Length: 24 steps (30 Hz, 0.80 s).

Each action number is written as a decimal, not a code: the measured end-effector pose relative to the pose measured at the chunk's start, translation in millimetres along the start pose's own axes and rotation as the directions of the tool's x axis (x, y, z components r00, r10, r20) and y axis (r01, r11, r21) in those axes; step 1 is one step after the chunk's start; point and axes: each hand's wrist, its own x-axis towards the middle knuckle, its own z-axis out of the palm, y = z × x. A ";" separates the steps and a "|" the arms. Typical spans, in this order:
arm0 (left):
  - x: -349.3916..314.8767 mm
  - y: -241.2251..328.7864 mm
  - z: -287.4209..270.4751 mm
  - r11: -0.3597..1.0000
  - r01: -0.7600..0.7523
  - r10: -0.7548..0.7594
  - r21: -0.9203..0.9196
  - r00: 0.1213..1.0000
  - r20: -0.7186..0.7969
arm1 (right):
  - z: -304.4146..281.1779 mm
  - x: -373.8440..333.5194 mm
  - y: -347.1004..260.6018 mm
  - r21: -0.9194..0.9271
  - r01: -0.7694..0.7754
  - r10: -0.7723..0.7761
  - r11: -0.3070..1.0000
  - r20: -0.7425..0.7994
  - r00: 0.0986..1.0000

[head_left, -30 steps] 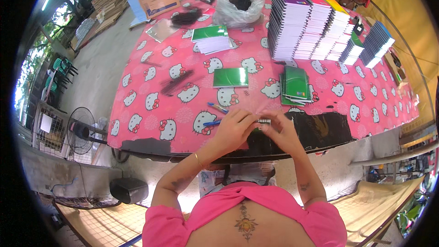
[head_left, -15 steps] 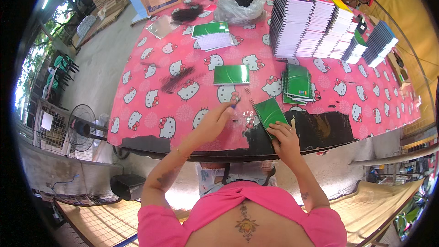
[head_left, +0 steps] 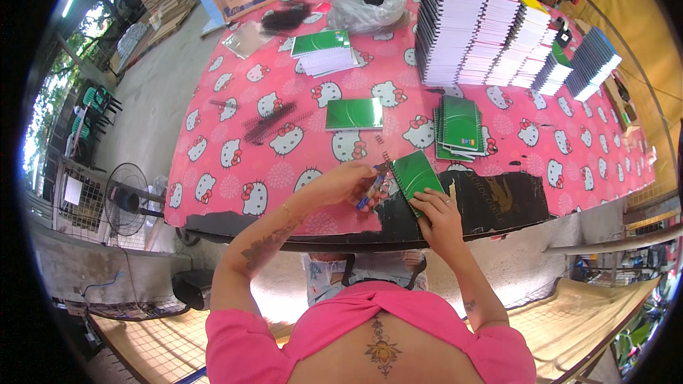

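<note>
A green spiral notebook [head_left: 416, 174] lies tilted near the table's front edge. Its dark coil runs along the left side, and a loose coil end sticks out past the top corner. My right hand [head_left: 434, 208] presses on the notebook's lower right part and holds it in place. In my left hand [head_left: 348, 183] are blue-handled pliers [head_left: 366, 200], with their tip close to the coil at the notebook's upper left corner. Whether the jaws touch the wire is too small to tell. Just beyond lies a green notebook cover with pages [head_left: 354, 114], with no coil visible on it.
Several finished green notebooks [head_left: 461, 126] are piled to the right. Tall stacks of spiral notebooks [head_left: 447, 35] stand at the back right. Farther left are a green-covered pile [head_left: 324, 51], loose black coils [head_left: 270, 122] and a plastic bag [head_left: 345, 11] of black coils. A pink patterned cloth covers the table.
My left hand has moved right, bringing the pliers up to the notebook's coil, and the blue handles now show below it. My right hand still holds the notebook.
</note>
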 end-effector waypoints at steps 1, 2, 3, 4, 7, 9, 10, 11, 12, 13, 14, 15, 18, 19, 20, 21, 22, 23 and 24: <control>2.5 -5.0 -2.9 1.000 -0.022 0.022 -0.011 1.000 -0.001 | 0.2 0.3 -0.7 0.000 0.006 -0.006 1.000 0.000 1.000; 3.8 -6.1 -2.3 1.000 -0.022 0.022 -0.012 1.000 -0.001 | 0.7 0.0 0.1 0.001 0.006 -0.006 1.000 0.001 1.000; 5.0 -7.4 -1.5 0.993 -0.070 0.074 0.099 0.996 -0.039 | 1.5 -0.6 0.9 -0.001 0.002 -0.002 1.000 0.002 1.000; 5.9 -8.3 -1.2 0.971 -0.112 0.130 0.211 0.989 -0.072 | 2.0 -0.7 1.4 -0.001 -0.002 0.002 1.000 0.004 1.000; -1.6 -2.0 6.6 0.991 -0.063 0.068 0.117 0.997 -0.037 | -0.5 -0.1 -0.5 -0.001 -0.018 0.018 1.000 0.010 1.000; -8.9 3.4 11.9 0.997 -0.034 0.038 0.074 0.998 -0.047 | 0.3 -0.8 0.4 -0.003 -0.019 0.019 1.000 0.004 1.000; -10.5 4.7 12.9 1.000 -0.005 0.007 0.029 0.998 -0.056 | 0.9 -1.2 1.0 -0.004 -0.019 0.019 1.000 0.000 1.000; -10.9 4.0 12.1 1.000 -0.006 0.008 0.027 0.998 -0.057 | 1.2 -1.4 1.3 -0.004 -0.018 0.018 1.000 0.002 1.000; -10.5 3.1 10.8 1.000 -0.013 0.013 0.014 0.999 -0.045 | 1.6 -1.5 1.8 -0.003 -0.013 0.013 1.000 0.000 1.000; -9.8 2.4 9.7 1.000 -0.019 0.019 0.001 0.999 -0.034 | 1.6 -1.7 1.9 -0.002 -0.010 0.010 1.000 -0.003 1.000; -9.1 3.1 8.2 1.000 -0.021 0.021 0.000 0.999 -0.036 | 1.4 -1.2 1.7 -0.001 -0.007 0.007 1.000 -0.003 1.000; -8.3 4.1 6.6 0.999 -0.023 0.023 0.035 1.000 -0.020 | 1.0 -1.0 1.2 0.000 -0.011 0.011 1.000 -0.001 1.000; -6.2 3.5 4.1 0.765 -0.165 0.275 0.623 0.958 -0.084 | 1.9 -2.0 1.3 -0.001 -0.007 0.007 1.000 0.004 1.000; -7.2 0.3 5.0 0.262 -0.131 0.502 0.956 0.864 -0.019 | 2.1 -2.5 0.7 0.001 -0.008 0.008 1.000 0.015 1.000; -14.0 7.3 25.7 0.116 -0.011 0.506 0.993 0.861 -0.050 | 0.3 -2.8 2.4 0.002 -0.026 0.025 1.000 0.015 1.000; -14.4 0.6 31.7 0.119 -0.005 0.515 0.993 0.855 -0.057 | -0.7 -1.2 0.5 0.002 -0.013 0.013 1.000 0.017 1.000; -14.5 -5.6 35.7 0.019 0.042 0.563 0.999 0.825 -0.045 | -1.3 1.0 -1.6 -0.008 -0.010 0.010 1.000 0.005 1.000; -15.8 -6.8 38.9 -0.079 0.091 0.605 0.993 0.796 -0.024 | -2.7 1.7 -3.0 -0.020 -0.012 0.012 1.000 -0.006 1.000; -17.9 -3.7 35.4 -0.074 0.095 0.611 0.993 0.791 -0.030 | -4.6 2.4 -3.9 -0.020 -0.003 0.003 1.000 -0.003 1.000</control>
